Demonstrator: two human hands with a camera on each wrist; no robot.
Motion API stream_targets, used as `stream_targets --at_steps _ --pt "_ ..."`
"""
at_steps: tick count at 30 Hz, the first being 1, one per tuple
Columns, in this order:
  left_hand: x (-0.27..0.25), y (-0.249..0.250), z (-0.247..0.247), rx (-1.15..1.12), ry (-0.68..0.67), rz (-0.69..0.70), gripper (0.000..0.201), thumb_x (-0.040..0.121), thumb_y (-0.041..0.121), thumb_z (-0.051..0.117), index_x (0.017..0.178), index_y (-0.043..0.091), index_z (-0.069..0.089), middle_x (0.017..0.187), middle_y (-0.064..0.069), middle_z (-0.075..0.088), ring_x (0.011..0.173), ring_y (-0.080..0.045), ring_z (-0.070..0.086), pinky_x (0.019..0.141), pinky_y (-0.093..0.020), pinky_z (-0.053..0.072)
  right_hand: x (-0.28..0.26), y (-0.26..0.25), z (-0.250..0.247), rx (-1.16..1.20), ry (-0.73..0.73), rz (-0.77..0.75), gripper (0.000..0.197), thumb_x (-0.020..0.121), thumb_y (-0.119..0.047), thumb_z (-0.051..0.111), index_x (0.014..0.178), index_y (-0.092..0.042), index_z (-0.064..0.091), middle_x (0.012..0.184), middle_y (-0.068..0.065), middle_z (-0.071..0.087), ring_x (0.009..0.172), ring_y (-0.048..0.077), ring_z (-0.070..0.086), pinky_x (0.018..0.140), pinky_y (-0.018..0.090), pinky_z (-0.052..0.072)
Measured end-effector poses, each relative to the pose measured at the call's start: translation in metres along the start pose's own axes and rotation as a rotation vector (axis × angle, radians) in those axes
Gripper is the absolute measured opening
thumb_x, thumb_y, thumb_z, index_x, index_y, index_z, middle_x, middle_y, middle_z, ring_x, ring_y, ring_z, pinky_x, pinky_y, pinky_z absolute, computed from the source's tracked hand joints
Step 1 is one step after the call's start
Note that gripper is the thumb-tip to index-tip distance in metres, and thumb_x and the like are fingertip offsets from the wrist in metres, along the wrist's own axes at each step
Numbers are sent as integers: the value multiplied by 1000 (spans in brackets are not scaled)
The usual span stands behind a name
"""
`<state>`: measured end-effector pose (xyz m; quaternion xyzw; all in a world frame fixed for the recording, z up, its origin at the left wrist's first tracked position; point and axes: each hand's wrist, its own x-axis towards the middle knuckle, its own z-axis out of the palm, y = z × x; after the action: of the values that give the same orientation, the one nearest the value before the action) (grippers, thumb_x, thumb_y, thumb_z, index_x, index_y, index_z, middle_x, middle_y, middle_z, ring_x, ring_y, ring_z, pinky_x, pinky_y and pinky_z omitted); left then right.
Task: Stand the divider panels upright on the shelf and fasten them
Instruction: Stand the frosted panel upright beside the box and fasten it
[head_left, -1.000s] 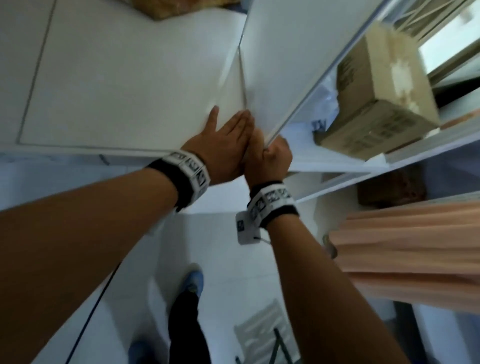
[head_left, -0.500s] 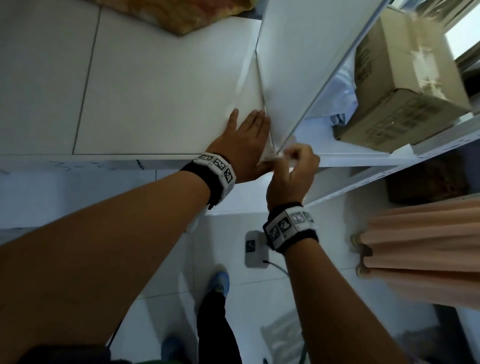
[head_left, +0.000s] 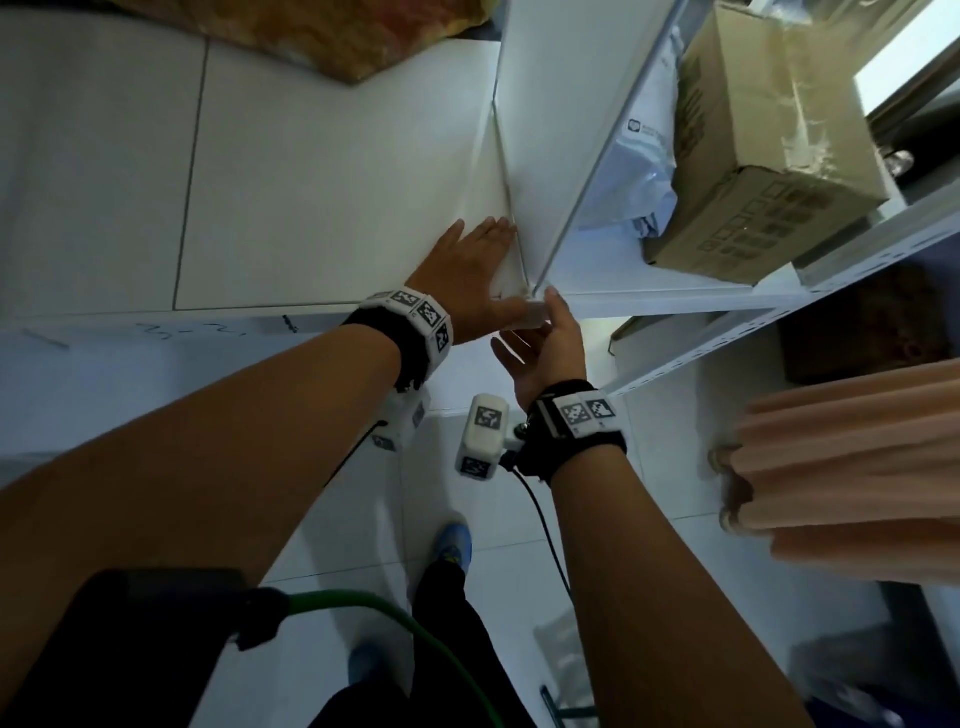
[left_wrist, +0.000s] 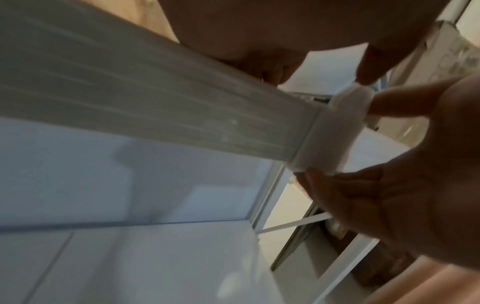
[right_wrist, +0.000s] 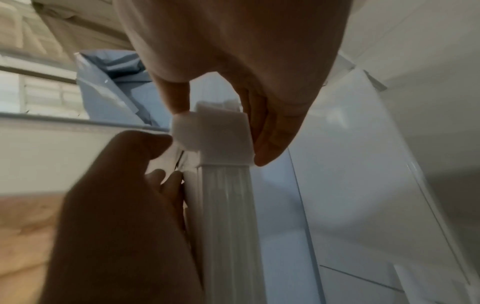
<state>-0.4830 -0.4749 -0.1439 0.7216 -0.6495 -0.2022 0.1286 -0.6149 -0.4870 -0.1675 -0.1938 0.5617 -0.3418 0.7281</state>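
A white divider panel (head_left: 545, 130) stands upright on the white shelf (head_left: 311, 208), its lower front corner at the shelf's front edge. A small white clip (head_left: 535, 310) caps that corner; it shows close up in the wrist views (left_wrist: 335, 131) (right_wrist: 215, 133). My left hand (head_left: 467, 270) lies flat on the shelf beside the panel's left face, thumb reaching toward the clip. My right hand (head_left: 540, 353) comes from below the edge and pinches the clip between thumb (right_wrist: 176, 98) and fingers (right_wrist: 267, 144).
Right of the panel, a cardboard box (head_left: 769, 135) and a pale blue plastic bag (head_left: 639, 156) sit on the shelf. A patterned cushion (head_left: 337, 31) lies at the back. Peach fabric rolls (head_left: 857, 467) hang at the right. A slotted metal rail (head_left: 727, 338) runs below; a green hose (head_left: 389, 623) crosses the floor.
My right hand has dropped from the shelf edge to just below it, turned palm up, and now holds the clip with its thumb on top. The left hand stays flat on the shelf.
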Motion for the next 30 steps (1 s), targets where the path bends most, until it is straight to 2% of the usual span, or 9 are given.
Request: stream_targets --at_steps 3,5,6,8,13,16,22,26,30 --pt "-15 6 5 -449 285 -154 75 88 35 61 152 12 30 139 -7 50 121 -24 52 106 -35 41 2 -4 1 -7 -36 36 39 90 -38 62 116 -9 60 103 16 68 95 30 66 82 40 55" --pt "-33 14 15 -530 526 -229 37 88 26 65 120 11 56 103 0 56 84 -15 54 81 -31 50 7 -7 -2 0 -46 69 39 91 -34 61 118 -7 59 98 15 67 89 30 65 82 41 54" --pt "-41 18 21 -518 543 -275 19 90 27 64 99 11 61 89 1 57 73 -15 52 74 -33 50 9 -9 -4 -3 -50 81 39 91 -33 61 119 -7 58 96 15 68 88 30 66 81 40 54" --pt "-52 27 35 -545 409 -416 37 96 35 56 74 6 62 68 -5 63 62 -23 58 66 -38 56 13 -12 -10 -31 -62 102 36 91 -35 61 116 -9 58 94 13 69 87 29 67 77 39 54" --pt "-31 40 51 -1293 65 -915 60 92 62 54 112 7 66 111 -12 69 102 -28 68 77 -44 61 13 -14 -16 -96 -83 122 36 88 -41 63 107 -10 66 95 9 75 97 24 68 86 39 51" --pt "-26 41 57 -1663 72 -891 62 88 59 63 127 12 65 121 -12 69 116 -28 64 76 -39 57 14 -14 -18 -51 -105 174 30 86 -40 65 87 -10 68 84 11 74 88 28 68 99 45 46" --pt "-26 48 52 -1805 39 -860 55 89 46 69 129 9 64 122 -12 69 112 -25 65 59 -27 57 12 -16 -20 -33 -116 180 30 86 -38 65 89 -8 68 81 10 74 89 29 68 100 48 45" --pt "-23 40 58 -1792 52 -890 60 82 50 75 126 10 65 120 -13 71 111 -26 68 71 -36 59 9 -17 -15 -45 -133 161 33 89 -39 62 92 -7 68 84 12 74 89 29 68 102 44 45" --pt "-21 37 65 -1748 90 -903 58 77 50 78 117 9 70 111 -13 75 102 -25 71 61 -35 60 8 -19 -15 -69 -132 161 32 90 -38 60 86 -7 67 76 11 74 77 28 68 95 45 45"
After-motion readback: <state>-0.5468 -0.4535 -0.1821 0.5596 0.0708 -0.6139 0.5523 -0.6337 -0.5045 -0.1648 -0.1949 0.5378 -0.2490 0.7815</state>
